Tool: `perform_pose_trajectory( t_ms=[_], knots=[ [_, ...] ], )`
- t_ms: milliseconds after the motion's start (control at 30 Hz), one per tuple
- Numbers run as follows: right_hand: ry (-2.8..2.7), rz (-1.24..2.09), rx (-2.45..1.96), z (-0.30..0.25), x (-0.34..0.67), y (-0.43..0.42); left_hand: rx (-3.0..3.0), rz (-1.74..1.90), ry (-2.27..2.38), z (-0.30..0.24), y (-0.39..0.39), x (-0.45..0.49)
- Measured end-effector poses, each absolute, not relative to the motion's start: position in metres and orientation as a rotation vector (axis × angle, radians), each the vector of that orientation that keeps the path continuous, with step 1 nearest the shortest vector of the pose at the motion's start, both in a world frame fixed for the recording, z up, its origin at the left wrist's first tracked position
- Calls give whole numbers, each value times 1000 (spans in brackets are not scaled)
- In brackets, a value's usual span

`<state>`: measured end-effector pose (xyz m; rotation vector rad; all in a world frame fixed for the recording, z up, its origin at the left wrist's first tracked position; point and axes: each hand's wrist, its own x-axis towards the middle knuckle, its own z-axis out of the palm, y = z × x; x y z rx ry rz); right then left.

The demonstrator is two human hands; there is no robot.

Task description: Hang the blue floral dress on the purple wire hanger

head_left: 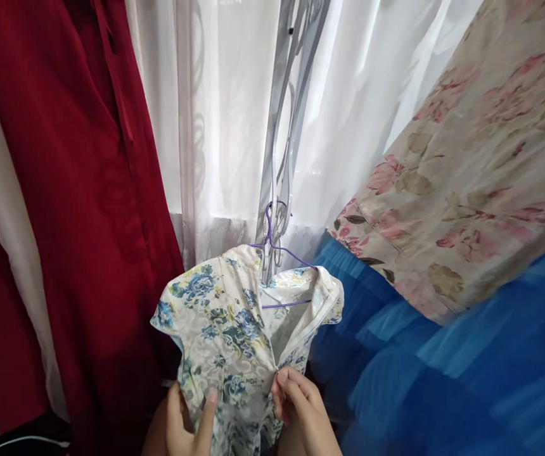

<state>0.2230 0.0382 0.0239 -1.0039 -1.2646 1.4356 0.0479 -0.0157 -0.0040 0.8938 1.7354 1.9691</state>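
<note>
**Two hands hold a small floral dress on a purple hanger**

A small floral dress hangs low in the middle of the view, in front of a sheer white curtain. The fabric is cream with a faint sheen and is printed with blue roses, green leaves and touches of yellow. It has short cap sleeves that flare out on both sides and a small stand-up collar. A slit runs from the collar down the middle, and its edges fall open to show the pale lining.

The dress sits on a thin purple hanger. The hook points straight up, and the bar shows through the open neck. The long axis of the dress runs top to bottom, with the collar uppermost and the skirt dropping out of view at the lower edge.

The left hand grips the lower left of the dress, with the thumb pressed flat on the front of the cloth and the fingers behind it. The right hand pinches the fabric at the bottom of the slit between its fingertips.

A dark red garment hangs to the left. To the right are a cream cloth with pink flowers and a bright blue fabric.
</note>
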Motion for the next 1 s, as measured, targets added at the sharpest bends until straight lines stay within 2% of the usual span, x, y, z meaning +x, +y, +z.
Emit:
perform_pose_trajectory(
  t_ms=[100,233,400,533,833,1000],
  knots=[
    [-1317,1468,-1043,26,219,31,1279,2136,1706,-10,-9,70],
    [-1374,1501,-1062,37,215,22,1659,1952,1377,-9,0,103],
    [-1381,1522,-1072,69,216,26,1561,1753,1269,8,10,104],
    [-1452,1536,-995,92,203,40,1441,1864,1280,22,13,97],
    [-1229,1589,-1004,62,197,44,1507,1764,1365,9,25,95],
    [-1189,1367,-956,126,206,80,1585,1614,1290,1,20,109]
  ],
)
